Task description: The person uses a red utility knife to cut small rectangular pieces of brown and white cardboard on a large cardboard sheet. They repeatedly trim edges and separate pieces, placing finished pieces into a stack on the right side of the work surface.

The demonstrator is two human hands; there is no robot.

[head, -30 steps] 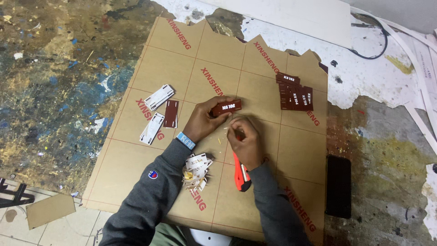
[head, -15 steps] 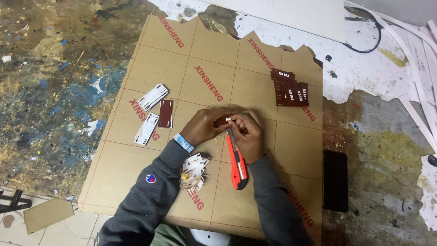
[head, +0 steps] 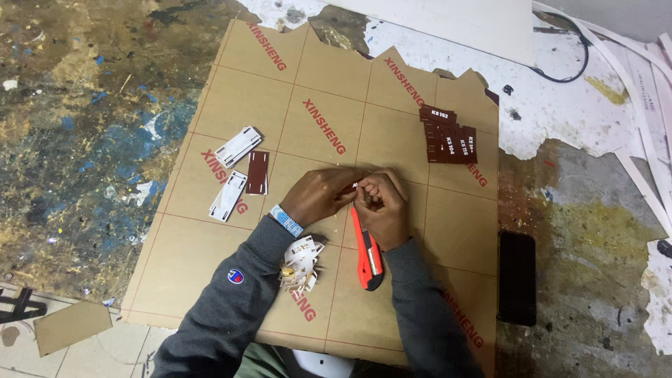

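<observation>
On the paper-faced sheet (head: 392,105), flat white plates (head: 236,147) lie left, beside peeled scraps (head: 302,262). The left hand (head: 318,196) and right hand (head: 381,206) both pinch a small dark red tag (head: 348,189) at centre; it could slip or scratch. The orange knife (head: 367,255) just below risks a nick. Glossy maroon tags (head: 448,134) are stacked right.

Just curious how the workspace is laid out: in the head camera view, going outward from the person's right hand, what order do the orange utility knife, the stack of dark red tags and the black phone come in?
From the right hand:
1. Orange utility knife, directly below it, by the wrist.
2. Stack of dark red tags, up and to the right on the cardboard sheet.
3. Black phone, farthest, off the sheet's right edge.
</observation>
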